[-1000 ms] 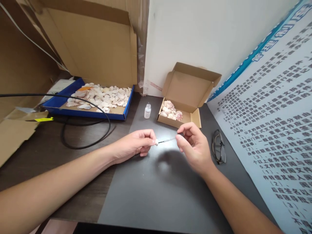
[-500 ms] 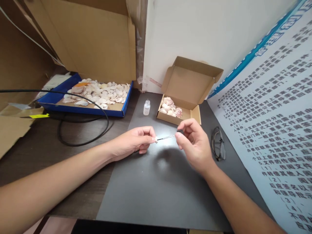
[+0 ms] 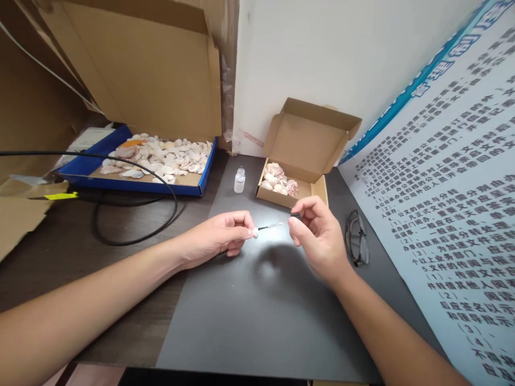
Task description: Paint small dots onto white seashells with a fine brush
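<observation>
Between thumb and forefinger, my left hand (image 3: 225,234) pinches a small whitish shell (image 3: 256,233). My right hand (image 3: 319,236) grips the black cap of a thin brush (image 3: 272,225), whose dark tip meets the shell or lies right beside it. Behind my hands, an uncapped small clear bottle (image 3: 238,182) with a printed label stands upright on the dark grey mat (image 3: 241,321). Right of the bottle, a small open cardboard box (image 3: 277,200) holds several shells (image 3: 276,179), gathered on its left side.
A blue-edged tray (image 3: 177,188) full of pale shells (image 3: 173,155) sits at back left under a raised cardboard lid. A black cable (image 3: 176,201) loops in front of it. Folded glasses (image 3: 357,238) lie to the right, beside a printed sheet (image 3: 454,214).
The view has shifted slightly, so the scene sits a little further left. Both hands keep their holds, the brush tip still at the shell.
</observation>
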Demonstrator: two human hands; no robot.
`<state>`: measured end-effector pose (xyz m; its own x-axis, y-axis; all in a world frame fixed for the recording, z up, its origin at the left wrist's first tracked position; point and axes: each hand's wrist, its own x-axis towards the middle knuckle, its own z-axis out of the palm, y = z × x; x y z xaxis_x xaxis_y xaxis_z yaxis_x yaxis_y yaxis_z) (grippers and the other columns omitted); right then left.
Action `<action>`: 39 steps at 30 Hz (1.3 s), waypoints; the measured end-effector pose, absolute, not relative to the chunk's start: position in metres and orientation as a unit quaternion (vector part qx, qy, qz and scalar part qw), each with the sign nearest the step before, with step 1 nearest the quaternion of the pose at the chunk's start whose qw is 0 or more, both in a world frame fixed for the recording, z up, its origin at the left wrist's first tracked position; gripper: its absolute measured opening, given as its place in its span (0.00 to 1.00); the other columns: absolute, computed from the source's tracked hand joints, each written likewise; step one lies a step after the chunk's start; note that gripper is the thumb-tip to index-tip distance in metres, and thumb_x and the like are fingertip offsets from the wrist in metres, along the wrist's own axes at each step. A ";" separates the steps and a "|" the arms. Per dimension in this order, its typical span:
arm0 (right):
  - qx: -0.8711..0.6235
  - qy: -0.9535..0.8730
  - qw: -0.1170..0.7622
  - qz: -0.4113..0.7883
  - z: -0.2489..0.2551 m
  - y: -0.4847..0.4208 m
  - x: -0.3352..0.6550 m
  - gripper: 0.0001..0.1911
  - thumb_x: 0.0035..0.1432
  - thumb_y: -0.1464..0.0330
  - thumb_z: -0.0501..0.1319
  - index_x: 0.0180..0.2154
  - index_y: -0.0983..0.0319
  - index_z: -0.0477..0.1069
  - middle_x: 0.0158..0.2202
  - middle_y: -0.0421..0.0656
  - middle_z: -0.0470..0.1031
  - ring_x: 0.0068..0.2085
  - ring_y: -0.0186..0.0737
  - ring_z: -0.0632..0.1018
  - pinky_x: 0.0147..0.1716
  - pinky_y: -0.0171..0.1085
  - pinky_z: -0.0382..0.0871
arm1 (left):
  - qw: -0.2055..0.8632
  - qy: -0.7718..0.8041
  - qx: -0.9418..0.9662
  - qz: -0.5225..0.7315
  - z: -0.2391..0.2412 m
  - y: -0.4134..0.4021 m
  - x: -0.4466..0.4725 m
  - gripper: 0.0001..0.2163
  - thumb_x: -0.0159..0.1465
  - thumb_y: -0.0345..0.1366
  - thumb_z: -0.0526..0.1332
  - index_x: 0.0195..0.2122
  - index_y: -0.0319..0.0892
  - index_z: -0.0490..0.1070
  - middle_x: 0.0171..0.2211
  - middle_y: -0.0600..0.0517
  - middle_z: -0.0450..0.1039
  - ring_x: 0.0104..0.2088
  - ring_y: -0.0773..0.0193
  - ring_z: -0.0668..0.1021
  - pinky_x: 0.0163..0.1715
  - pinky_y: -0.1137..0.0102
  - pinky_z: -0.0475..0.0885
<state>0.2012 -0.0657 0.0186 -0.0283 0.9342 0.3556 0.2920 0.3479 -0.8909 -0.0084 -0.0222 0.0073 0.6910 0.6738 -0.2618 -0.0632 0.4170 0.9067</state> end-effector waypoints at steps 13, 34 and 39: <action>-0.491 -0.664 0.484 0.290 0.020 -0.067 0.201 0.06 0.58 0.70 0.61 0.35 0.58 0.64 0.24 0.32 0.62 0.22 0.30 0.64 0.22 0.32 0.60 | 0.783 0.318 0.478 0.240 0.010 -0.023 -0.007 0.11 0.59 0.38 0.68 0.28 0.40 0.67 0.22 0.59 0.57 0.22 0.73 0.59 0.22 0.76 0.57; -0.495 -0.654 0.487 0.301 0.017 -0.068 0.195 0.06 0.56 0.71 0.60 0.34 0.57 0.62 0.23 0.33 0.63 0.21 0.30 0.65 0.21 0.32 0.62 | 0.810 0.322 0.429 0.238 0.007 -0.020 -0.009 0.15 0.58 0.42 0.70 0.29 0.40 0.66 0.22 0.60 0.57 0.22 0.73 0.57 0.22 0.75 0.55; -0.509 -0.646 0.492 0.285 0.013 -0.066 0.197 0.07 0.56 0.72 0.60 0.34 0.57 0.62 0.23 0.33 0.63 0.22 0.31 0.66 0.21 0.31 0.62 | 0.824 0.326 0.397 0.240 0.009 -0.020 -0.010 0.15 0.57 0.41 0.71 0.29 0.40 0.66 0.22 0.59 0.58 0.22 0.73 0.57 0.21 0.75 0.55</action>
<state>0.1972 -0.0658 0.0132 0.0034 0.9386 0.3449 0.3766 0.3183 -0.8700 -0.0103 -0.0204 0.0088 0.6730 0.6538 -0.3460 -0.1371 0.5699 0.8102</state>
